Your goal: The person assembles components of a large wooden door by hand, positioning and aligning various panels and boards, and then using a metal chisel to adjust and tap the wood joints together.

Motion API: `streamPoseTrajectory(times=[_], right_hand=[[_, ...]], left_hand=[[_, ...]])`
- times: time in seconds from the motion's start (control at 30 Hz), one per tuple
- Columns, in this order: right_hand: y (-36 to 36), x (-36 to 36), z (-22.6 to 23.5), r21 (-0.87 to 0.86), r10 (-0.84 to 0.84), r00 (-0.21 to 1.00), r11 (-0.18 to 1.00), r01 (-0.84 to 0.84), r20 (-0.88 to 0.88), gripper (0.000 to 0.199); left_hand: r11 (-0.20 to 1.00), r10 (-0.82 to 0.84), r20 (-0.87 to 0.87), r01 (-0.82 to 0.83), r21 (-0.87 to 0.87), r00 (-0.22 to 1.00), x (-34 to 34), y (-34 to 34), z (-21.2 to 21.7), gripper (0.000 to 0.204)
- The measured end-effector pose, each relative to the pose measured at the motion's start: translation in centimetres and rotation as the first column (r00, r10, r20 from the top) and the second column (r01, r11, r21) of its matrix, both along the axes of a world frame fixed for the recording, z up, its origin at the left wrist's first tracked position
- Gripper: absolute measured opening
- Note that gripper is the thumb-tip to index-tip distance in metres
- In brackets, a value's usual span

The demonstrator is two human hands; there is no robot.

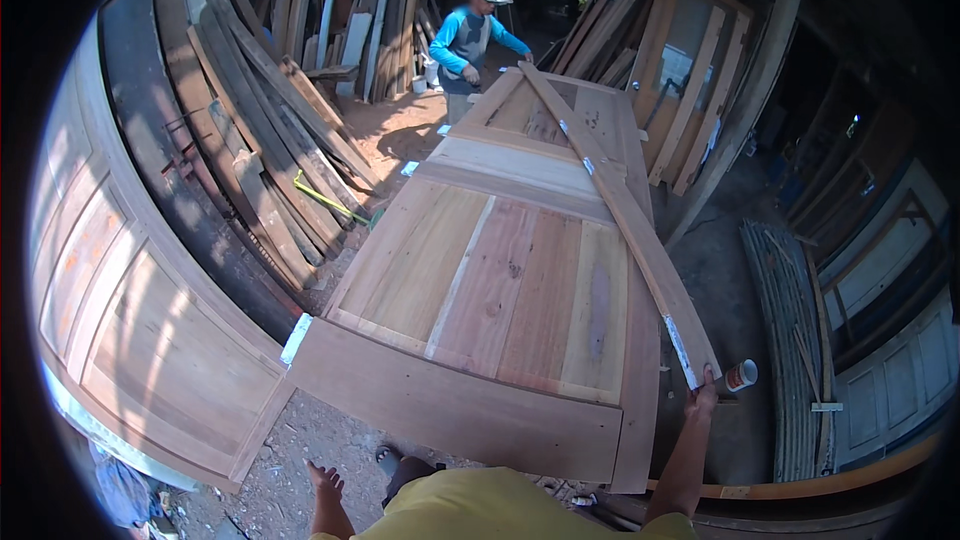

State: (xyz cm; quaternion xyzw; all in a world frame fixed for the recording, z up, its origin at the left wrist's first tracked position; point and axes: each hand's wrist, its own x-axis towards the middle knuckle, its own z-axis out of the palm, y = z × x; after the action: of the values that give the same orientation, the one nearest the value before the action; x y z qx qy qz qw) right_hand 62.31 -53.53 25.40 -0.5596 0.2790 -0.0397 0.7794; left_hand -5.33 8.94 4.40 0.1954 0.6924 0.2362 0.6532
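A large panelled wooden door [500,280] lies flat before me, its planks in mixed brown and pale tones. Diagonally across its right side rests a long wooden board [630,220] with white patches along its edge. My right hand [704,398] grips the near end of this board, just beyond the door's right edge. Beside that hand is a small white tub [741,375] with a coloured label. My left hand [327,483] holds nothing; its fingers are apart, over the ground left of the door's near end. White material [296,339] sticks out at the door's near left corner.
A person [475,40] in a cap and blue-sleeved shirt stands at the door's far end, one hand near the board's far tip. Another panelled door [150,340] is on the left, beside leaning planks [260,130]. A wooden post [745,90] and stacked corrugated sheets [785,340] stand right.
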Motion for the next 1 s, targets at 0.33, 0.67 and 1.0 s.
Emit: streamPoseTrajectory(times=[0.33,0.67,1.0], right_hand=[[17.6,-13.4,4.8,-0.011,-0.024,0.961,1.000,0.028,0.276,0.043],[45.3,-35.5,12.8,-0.733,0.369,0.806,0.670,0.114,0.462,0.042],[63.5,-43.1,15.4,-0.868,0.879,0.224,0.319,0.381,0.421,0.044]], left_hand=[[0.981,-0.139,-0.290,0.171,0.088,0.947,-3.5,8.8,-5.4,0.085],[0.376,-0.218,-0.564,0.602,0.705,0.797,6.9,20.3,16.4,0.039],[0.346,-0.938,0.268,0.595,0.725,0.220,20.1,18.8,37.8,0.051]])
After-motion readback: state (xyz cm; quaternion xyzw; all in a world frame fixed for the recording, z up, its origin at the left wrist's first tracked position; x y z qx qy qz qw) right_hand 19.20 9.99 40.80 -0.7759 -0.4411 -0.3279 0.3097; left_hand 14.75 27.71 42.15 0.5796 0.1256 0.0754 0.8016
